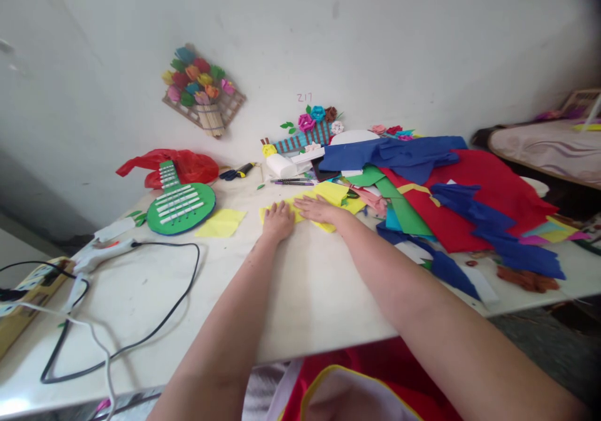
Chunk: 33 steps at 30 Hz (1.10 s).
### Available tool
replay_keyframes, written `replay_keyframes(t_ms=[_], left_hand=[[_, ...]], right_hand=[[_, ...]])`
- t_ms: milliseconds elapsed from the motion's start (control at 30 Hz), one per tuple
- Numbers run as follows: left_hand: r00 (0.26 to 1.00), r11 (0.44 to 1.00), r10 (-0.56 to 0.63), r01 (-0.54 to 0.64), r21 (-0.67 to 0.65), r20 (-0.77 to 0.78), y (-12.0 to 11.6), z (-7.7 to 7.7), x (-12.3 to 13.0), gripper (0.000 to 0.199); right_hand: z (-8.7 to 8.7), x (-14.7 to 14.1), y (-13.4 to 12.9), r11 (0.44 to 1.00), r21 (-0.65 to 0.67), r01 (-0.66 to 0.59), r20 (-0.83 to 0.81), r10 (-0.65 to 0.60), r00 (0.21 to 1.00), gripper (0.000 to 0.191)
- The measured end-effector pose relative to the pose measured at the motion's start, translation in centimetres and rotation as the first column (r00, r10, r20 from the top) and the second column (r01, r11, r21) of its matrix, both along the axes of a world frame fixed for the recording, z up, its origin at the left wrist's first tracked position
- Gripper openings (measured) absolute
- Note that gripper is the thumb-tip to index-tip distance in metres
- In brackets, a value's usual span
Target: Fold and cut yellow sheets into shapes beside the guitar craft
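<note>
My left hand (278, 222) lies palm down on the left part of a yellow sheet of paper (331, 191), its fingers flat. Beside it, my right hand (315, 209) also rests on yellow paper with its fingers stretched out. Neither hand is closed round anything. Both palms cover part of the sheet, and more yellow pieces overlap to the right, so I cannot tell where one ends. A separate yellow square (221, 223) lies further left, partly next to a green lute-shaped craft (182, 208) with white strips.
On the left are a glue gun (106, 255), its looping black cord (196, 270) and a power strip (28, 308). Pens (292, 182) and a cutter (245, 170) lie at the back. Blue cloth-like sheets (389, 156) and red sheets (488, 183) are heaped on the right.
</note>
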<state>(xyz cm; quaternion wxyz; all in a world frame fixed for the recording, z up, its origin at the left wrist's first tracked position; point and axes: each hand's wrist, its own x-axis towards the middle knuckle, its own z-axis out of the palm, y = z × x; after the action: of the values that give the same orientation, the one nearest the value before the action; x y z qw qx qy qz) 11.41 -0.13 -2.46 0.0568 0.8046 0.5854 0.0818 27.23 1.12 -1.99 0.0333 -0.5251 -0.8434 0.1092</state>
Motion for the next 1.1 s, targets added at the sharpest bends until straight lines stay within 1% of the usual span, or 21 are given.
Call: replay_keyframes(t_ms=[100,200,300,400,500,667,800,967,1100], left_hand=[[0.999,1.000,0.014,-0.015,-0.021,-0.046,-0.2,0.3,0.2,0.056],[0.996,0.999,0.025,-0.027,-0.027,-0.081,-0.3,0.5,0.5,0.059],[0.995,1.000,0.024,-0.025,-0.010,-0.095,-0.3,0.5,0.6,0.060],[0.994,1.000,0.020,-0.020,0.005,-0.108,-0.3,0.4,0.6,0.061],[0.993,1.000,0.021,-0.021,0.000,-0.117,-0.4,0.4,0.6,0.062],[0.994,1.000,0.030,-0.030,-0.002,-0.109,-0.5,0.4,0.7,0.062],[0.993,0.999,0.038,-0.040,-0.013,-0.110,-0.6,0.4,0.7,0.061],[0.993,0.999,0.031,-0.033,-0.015,-0.117,-0.7,0.6,0.7,0.061],[0.992,0.999,0.033,-0.037,-0.030,-0.122,-0.8,0.7,0.7,0.062]], right_hand=[[-0.2,0.3,0.3,1.000,0.019,0.011,-0.008,-0.011,1.000,0.051],[-0.1,0.1,0.3,0.993,0.118,0.009,-0.027,-0.006,1.000,0.051],[0.4,-0.6,0.0,0.978,0.208,0.002,-0.039,0.006,0.999,0.051],[0.6,-1.4,-0.2,0.980,0.197,-0.006,-0.008,0.008,1.000,0.050],[0.0,-1.7,0.1,0.984,0.180,0.006,0.020,-0.010,1.000,0.050],[-0.7,-1.6,0.5,0.974,0.225,0.023,0.008,-0.026,1.000,0.050],[-0.6,-1.8,0.5,0.980,0.198,0.017,0.034,-0.024,0.999,0.050],[-0.5,-1.9,0.4,0.983,0.182,0.036,0.027,-0.041,0.999,0.050],[0.0,-2.2,0.1,0.984,0.168,0.053,0.029,-0.059,0.998,0.050]])
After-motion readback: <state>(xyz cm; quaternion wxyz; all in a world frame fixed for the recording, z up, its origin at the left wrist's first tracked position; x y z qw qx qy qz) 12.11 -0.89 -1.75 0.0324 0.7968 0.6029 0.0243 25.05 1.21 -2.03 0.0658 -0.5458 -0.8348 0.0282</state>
